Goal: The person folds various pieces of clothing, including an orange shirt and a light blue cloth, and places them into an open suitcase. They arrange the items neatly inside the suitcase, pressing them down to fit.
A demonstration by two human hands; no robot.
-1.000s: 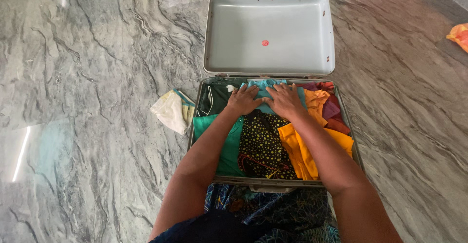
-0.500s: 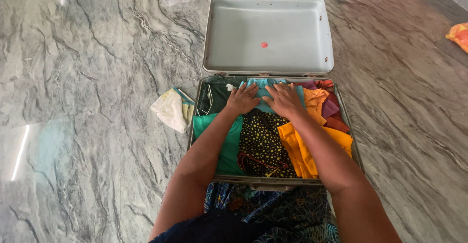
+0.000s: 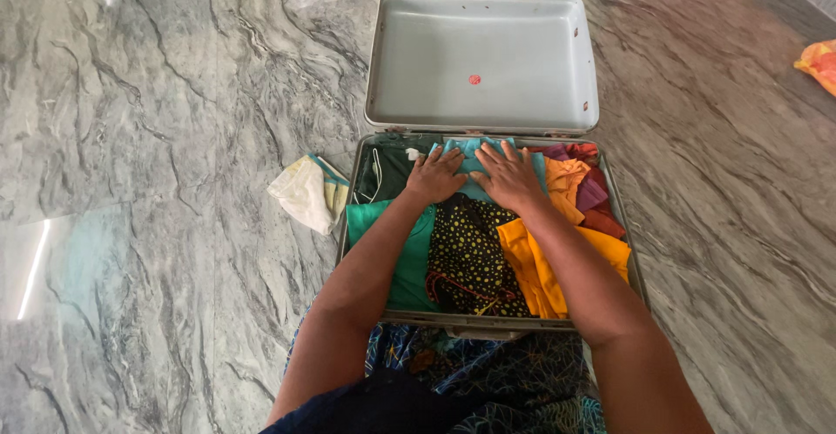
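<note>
Hands (image 3: 475,175) stay pressed flat on teal cloth (image 3: 470,150) in suitcase (image 3: 623,225).

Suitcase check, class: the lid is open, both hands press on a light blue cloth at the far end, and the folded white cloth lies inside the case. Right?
Not quite. The head view shows the folded white cloth on the floor beside the suitcase, not inside. The rest holds.

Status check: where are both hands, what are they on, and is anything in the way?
Left hand and right hand flat, palms down, on the light blue garment. Open suitcase packed with folded clothes. Nothing over the hands.
</note>
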